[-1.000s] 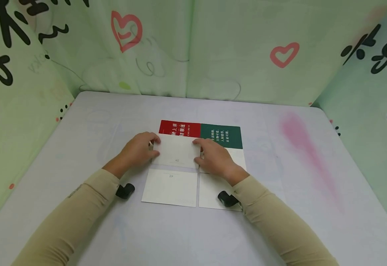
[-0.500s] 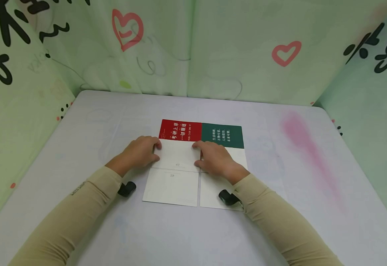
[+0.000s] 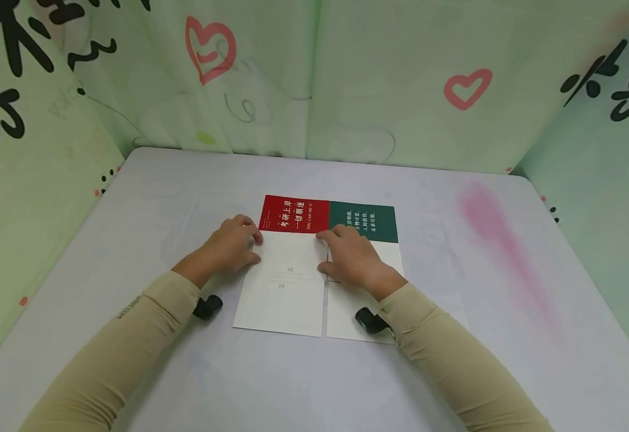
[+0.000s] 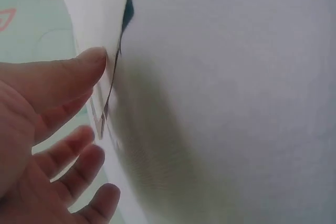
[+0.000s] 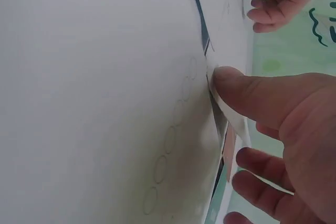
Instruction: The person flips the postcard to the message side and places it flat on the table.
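L hand [image 3: 230,243]: yr fingers hold white card [image 3: 290,253], yr side of red card [image 3: 294,215]
R hand [image 3: 353,258]: yr fingers hold it too
Green card [image 3: 382,223]: R of red card

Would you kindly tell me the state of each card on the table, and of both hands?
Red card: lying flat, lettering showing
Green card: lettering showing, partly hidden
Middle left white card: held by opposite edges
Bottom left white card: lying flat, untouched
Middle right white card: partly hidden
Bottom right white card: partly hidden
Left hand: gripping card's left edge
Right hand: gripping its right edge
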`<move>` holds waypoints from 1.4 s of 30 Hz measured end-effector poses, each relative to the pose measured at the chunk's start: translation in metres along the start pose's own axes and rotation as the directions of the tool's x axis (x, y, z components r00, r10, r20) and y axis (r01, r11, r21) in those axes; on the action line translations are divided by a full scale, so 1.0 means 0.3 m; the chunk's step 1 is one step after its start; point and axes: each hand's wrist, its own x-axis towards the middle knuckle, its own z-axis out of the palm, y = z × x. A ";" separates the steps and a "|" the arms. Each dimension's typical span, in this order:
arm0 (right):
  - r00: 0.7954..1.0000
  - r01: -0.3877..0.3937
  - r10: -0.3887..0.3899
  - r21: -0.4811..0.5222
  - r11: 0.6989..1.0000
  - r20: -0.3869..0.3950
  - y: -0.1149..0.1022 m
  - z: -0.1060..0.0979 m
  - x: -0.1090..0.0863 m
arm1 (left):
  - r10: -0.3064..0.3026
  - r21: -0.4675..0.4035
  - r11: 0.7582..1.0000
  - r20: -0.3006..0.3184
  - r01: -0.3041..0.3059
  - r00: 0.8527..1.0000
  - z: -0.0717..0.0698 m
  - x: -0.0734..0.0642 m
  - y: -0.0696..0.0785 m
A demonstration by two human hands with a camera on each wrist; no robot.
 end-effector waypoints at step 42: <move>0.999 -0.034 0.030 -0.082 0.996 -0.044 0.037 -0.061 0.168 | 0.019 -0.082 0.996 -0.013 -0.020 1.000 -0.067 0.161 0.019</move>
